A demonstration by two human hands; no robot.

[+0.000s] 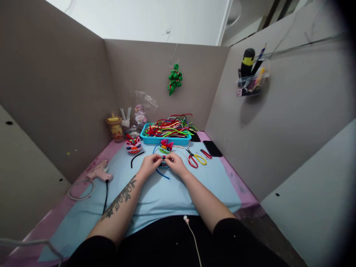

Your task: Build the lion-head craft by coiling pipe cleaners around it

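Observation:
Side by side over the blue cloth, my left hand (151,163) and my right hand (176,163) meet with fingertips pinched on a small teal-and-red knotted cord piece (164,166). Fingers hide much of this piece. A blue cord (163,174) extends from beneath it toward me. Just behind my fingers stands a multicoloured knotted lion head (166,147). A second one, red, pink and white (133,145), sits to the left. Near my left hand lies a short black cord (135,158). Scissors (197,158) with red and yellow handles lie right of my right hand.
A blue tray (167,141) heaped with coloured cords stands at the back. A pink glue gun (100,171) rests at left with its cable. At right are a red cutter (206,154) and a black phone (213,148). Partition walls (164,79) enclose the table.

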